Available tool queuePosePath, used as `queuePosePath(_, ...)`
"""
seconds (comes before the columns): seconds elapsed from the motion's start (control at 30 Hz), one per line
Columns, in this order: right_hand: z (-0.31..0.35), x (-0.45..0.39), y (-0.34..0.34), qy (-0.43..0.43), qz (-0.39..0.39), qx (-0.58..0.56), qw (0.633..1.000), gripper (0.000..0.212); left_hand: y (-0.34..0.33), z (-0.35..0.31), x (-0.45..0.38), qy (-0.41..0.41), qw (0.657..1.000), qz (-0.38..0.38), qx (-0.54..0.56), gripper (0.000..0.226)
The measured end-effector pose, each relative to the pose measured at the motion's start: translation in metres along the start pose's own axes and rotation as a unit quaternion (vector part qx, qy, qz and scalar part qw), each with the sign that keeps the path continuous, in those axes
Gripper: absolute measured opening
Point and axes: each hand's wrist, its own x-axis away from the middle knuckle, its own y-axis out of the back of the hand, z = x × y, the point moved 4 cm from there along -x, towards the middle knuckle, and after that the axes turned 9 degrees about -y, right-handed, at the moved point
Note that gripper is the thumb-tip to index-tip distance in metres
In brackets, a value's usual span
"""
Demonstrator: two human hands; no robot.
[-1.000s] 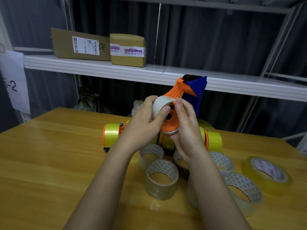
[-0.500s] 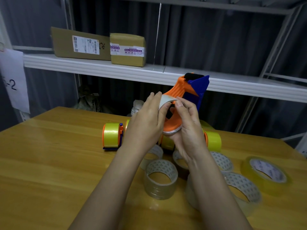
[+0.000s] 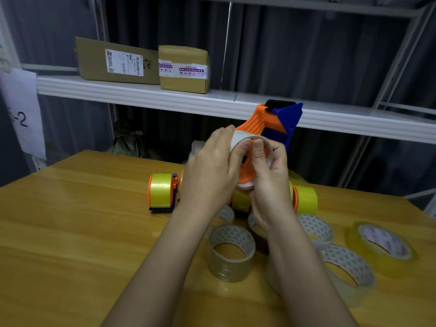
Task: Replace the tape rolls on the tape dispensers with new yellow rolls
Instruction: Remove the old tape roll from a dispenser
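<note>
Orange-and-blue plastic tape dispenser (image 3: 266, 125), held above wooden table (image 3: 70, 232); left hand (image 3: 212, 171) and right hand (image 3: 269, 175) pinch its grey cardboard core (image 3: 238, 140). Glossy yellow roll (image 3: 161, 193) behind. Paper sign (image 3: 22, 114): "-2".

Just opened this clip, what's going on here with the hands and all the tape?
A person holds an orange and blue dispenser up over the wooden table. Both hands grip the pale spent core seated on it: the left hand wraps its side, and the right hand pinches its rim. Two dispensers with yellow rolls lie behind; clear rolls and a loose yellow roll sit in front.
</note>
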Motion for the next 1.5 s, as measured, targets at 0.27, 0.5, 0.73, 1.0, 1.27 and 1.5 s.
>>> queuePosePath(0.27,-0.01,-0.009,0.009,-0.045,-0.005,0.103,0.994,0.022,-0.01,0.02,0.0,0.242,0.848,0.016,0.471,0.033)
queuePosePath(0.5,-0.002,-0.006,0.012,0.032,0.029,0.243,0.969,0.027,-0.023,0.034,0.005,0.355,0.761,0.003,0.543,0.045)
queuePosePath(0.73,-0.007,-0.003,0.002,0.031,0.089,0.26,0.961,0.076,-0.021,0.024,0.003,0.219,0.81,0.019,0.544,0.04)
queuePosePath(1.0,-0.008,-0.004,0.009,-0.105,0.106,0.105,0.983,0.073,-0.017,0.007,0.005,0.047,0.888,0.059,0.454,0.023)
queuePosePath(1.27,-0.014,-0.007,0.007,-0.025,-0.019,0.1,0.995,0.015,-0.023,0.008,0.007,0.106,0.905,0.009,0.412,0.029)
queuePosePath(1.5,-0.011,-0.002,0.004,0.106,-0.027,0.217,0.97,0.032,-0.021,0.014,0.004,0.221,0.862,-0.028,0.456,0.032)
